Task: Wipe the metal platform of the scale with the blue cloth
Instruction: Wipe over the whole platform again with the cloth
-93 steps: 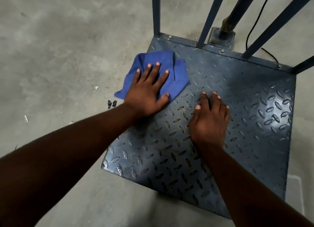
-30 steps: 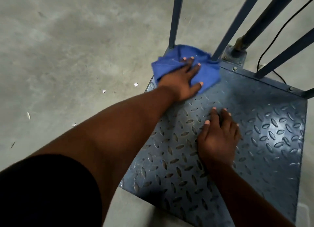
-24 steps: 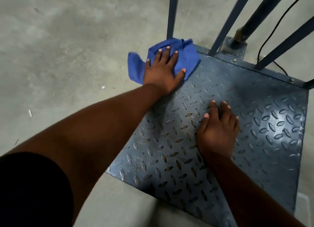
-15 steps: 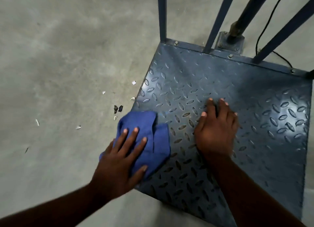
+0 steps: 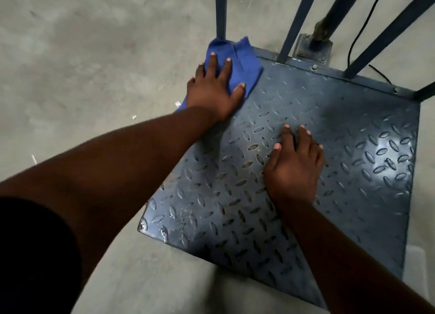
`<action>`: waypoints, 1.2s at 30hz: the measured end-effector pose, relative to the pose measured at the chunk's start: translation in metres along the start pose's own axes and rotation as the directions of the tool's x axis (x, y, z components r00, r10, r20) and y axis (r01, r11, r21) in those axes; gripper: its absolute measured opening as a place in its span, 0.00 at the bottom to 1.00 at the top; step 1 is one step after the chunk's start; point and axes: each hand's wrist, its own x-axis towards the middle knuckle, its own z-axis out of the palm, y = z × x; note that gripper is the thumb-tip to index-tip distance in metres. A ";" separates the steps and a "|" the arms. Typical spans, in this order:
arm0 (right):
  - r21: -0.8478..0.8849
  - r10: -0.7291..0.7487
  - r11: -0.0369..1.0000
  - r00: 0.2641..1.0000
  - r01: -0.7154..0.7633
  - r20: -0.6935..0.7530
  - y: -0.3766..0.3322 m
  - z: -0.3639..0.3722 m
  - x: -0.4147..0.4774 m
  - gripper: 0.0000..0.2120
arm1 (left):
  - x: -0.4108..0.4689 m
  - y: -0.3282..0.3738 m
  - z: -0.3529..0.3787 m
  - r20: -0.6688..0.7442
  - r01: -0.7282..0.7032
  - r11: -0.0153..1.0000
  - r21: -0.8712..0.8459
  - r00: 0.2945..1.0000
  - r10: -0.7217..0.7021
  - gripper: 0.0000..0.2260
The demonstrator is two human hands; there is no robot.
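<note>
**Concrete floor (image 5: 82,54) all round, and a corner to wipe**

Grey and littered with small scraps, it surrounds the scale's metal platform (image 5: 341,125), a ridged tread plate. Our left hand (image 5: 211,94) lies flat, fingers straight, on the blue cloth (image 5: 244,61), pressing it into the far left corner at the foot of an upright bar (image 5: 221,7). Part of the cloth spills over the left edge. Our right hand (image 5: 294,170) rests open on the plate's middle, gripping nothing. To wipe well, we should spread the palm's weight evenly, run overlapping passes across the ridges, and shift the bracing hand so the patch beneath it gets cleaned too.
</note>
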 end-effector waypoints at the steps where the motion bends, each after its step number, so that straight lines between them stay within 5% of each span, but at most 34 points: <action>1: -0.005 -0.003 1.000 1.000 0.003 -0.012 0.001 0.001 0.000 0.24 | -0.005 0.000 0.002 -0.009 0.001 1.000 0.019 1.000 -0.001 0.37; 5: 0.004 0.011 1.000 1.000 -0.010 -0.027 0.001 0.001 -0.002 0.24 | -0.092 -0.037 0.010 -0.072 0.046 0.990 -0.133 0.996 -0.056 0.35; 12: -0.014 0.001 1.000 0.999 0.000 0.032 0.001 -0.002 0.000 0.25 | -0.315 -0.099 0.017 0.097 0.289 0.826 -0.484 0.956 -0.278 0.27; 16: -0.016 0.000 1.000 0.999 0.001 0.039 0.002 0.000 0.000 0.25 | -0.304 -0.098 0.019 0.151 0.396 0.769 -0.502 0.916 -0.372 0.13; 22: -0.016 -0.008 1.000 1.000 0.008 0.001 0.002 0.002 -0.001 0.24 | -0.179 -0.077 0.009 0.098 0.265 0.873 -0.410 0.964 -0.246 0.28; 27: -0.001 -0.005 1.000 1.000 0.005 -0.003 0.002 0.001 -0.002 0.24 | -0.077 -0.064 -0.002 0.266 0.343 0.732 -0.588 0.937 -0.225 0.35; 32: 0.007 -0.007 1.000 1.000 0.007 -0.007 0.000 0.001 -0.001 0.24 | -0.170 -0.085 0.001 0.309 0.382 0.679 -0.627 0.922 -0.233 0.34; 36: 0.007 -0.006 1.000 1.000 0.006 -0.020 0.000 0.001 -0.002 0.24 | -0.263 -0.101 0.019 0.038 0.093 0.850 -0.518 0.996 -0.085 0.32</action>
